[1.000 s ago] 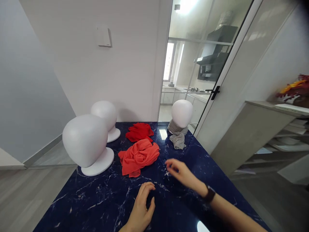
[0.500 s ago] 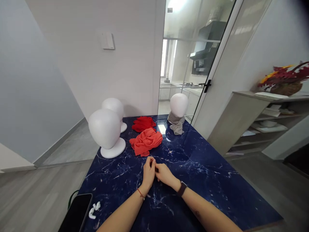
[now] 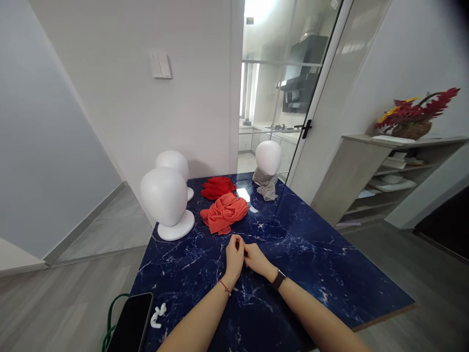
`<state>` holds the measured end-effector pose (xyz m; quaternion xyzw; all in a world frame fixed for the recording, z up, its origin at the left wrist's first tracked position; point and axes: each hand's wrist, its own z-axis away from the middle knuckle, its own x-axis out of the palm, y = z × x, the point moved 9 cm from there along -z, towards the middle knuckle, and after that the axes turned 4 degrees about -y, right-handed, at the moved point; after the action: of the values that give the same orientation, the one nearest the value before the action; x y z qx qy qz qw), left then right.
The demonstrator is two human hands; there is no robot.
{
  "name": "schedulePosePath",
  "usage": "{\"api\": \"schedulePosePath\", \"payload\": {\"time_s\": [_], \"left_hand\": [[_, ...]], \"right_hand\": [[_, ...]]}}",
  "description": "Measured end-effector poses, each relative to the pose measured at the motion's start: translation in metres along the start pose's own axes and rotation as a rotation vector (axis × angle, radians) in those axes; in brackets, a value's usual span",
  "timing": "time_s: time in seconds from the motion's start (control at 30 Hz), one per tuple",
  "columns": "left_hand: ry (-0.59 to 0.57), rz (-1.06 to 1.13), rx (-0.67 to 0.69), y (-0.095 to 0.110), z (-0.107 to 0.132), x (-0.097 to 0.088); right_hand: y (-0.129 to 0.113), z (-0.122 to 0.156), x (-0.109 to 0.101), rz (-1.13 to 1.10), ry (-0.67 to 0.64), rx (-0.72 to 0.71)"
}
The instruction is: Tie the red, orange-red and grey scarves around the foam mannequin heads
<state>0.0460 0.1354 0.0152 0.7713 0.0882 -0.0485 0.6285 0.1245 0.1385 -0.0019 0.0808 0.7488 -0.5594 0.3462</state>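
My left hand (image 3: 234, 256) and my right hand (image 3: 256, 259) rest together on the dark blue marble table (image 3: 311, 254), fingers curled and touching each other; nothing shows in them. Just beyond them lies a crumpled orange scarf (image 3: 224, 213), with a red scarf (image 3: 218, 187) behind it. Two bare white mannequin heads (image 3: 166, 200) stand at the left, the rear head (image 3: 174, 164) partly hidden. A third head (image 3: 268, 157) at the back has a grey scarf (image 3: 266, 183) round its neck.
A black phone (image 3: 130, 325) and a white cable (image 3: 157, 315) lie at the table's near left corner. A glass sliding door (image 3: 315, 98) stands behind the table. To the right is a shelf unit (image 3: 384, 171) carrying a flower basket (image 3: 412, 120).
My hands came together at the table's middle, and the right hand drew back from near the orange scarf. The view pulled back, showing the phone and more of the table.
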Motion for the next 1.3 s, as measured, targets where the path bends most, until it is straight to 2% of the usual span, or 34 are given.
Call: {"api": "schedulePosePath", "payload": {"time_s": [0.2, 0.57, 0.7, 0.8, 0.9, 1.03, 1.13, 1.3], "left_hand": [[0.022, -0.028, 0.042, 0.004, 0.0, 0.002], [0.083, -0.075, 0.106, 0.007, 0.003, -0.001], [0.222, -0.148, 0.137, 0.011, 0.0, -0.025], [0.318, -0.346, 0.201, 0.014, -0.008, -0.052], [0.25, -0.556, 0.251, 0.007, -0.02, -0.063], [0.099, -0.727, 0.224, -0.011, -0.03, -0.057], [0.042, -0.757, 0.228, -0.013, -0.031, -0.048], [0.005, -0.756, 0.244, -0.005, -0.029, -0.043]], "right_hand": [[-0.003, 0.002, -0.004, -0.091, -0.009, -0.017], [-0.001, 0.003, -0.003, -0.09, -0.006, -0.036], [-0.005, 0.005, -0.002, -0.122, -0.023, -0.07], [-0.005, 0.005, -0.002, -0.141, -0.036, -0.062], [-0.004, 0.005, -0.001, -0.154, -0.04, -0.048], [-0.003, 0.005, -0.001, -0.178, -0.053, -0.041], [-0.002, 0.005, -0.001, -0.182, -0.056, -0.042], [-0.001, 0.005, 0.001, -0.164, -0.064, -0.044]]}}
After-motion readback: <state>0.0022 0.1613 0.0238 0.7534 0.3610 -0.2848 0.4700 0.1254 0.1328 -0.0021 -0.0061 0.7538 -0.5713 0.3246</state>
